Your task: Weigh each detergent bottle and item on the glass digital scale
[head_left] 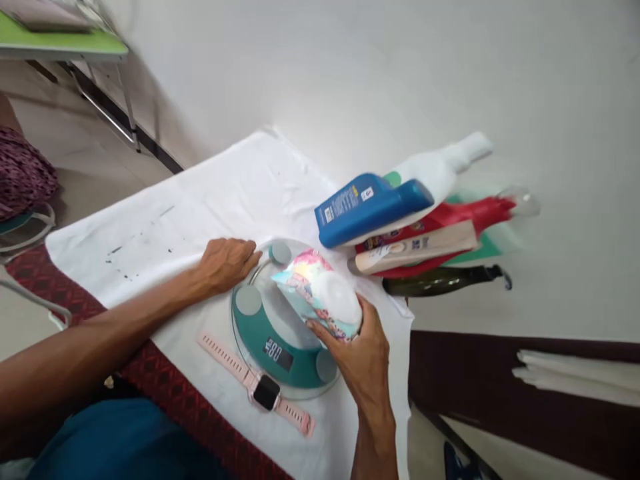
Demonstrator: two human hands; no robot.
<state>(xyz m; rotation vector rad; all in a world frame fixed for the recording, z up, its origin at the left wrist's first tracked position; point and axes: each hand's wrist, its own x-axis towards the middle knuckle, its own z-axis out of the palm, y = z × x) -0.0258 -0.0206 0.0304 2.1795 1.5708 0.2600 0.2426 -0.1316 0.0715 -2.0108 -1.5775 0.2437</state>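
The right hand [367, 350] pinches a colourful packet [305, 283] between thumb and fingers over the scale [300, 375]. The packet tilts, its long axis running far left to near right, white lid [340, 297] toward the right. The left hand [227, 267], fingers curled together, rests at the scale's far left edge.

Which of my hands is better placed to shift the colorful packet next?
Probably your right hand: it already holds the colorful packet by its end, over the scale. Your left hand is apart from the packet, near the scale's edge, with nothing visible in it.
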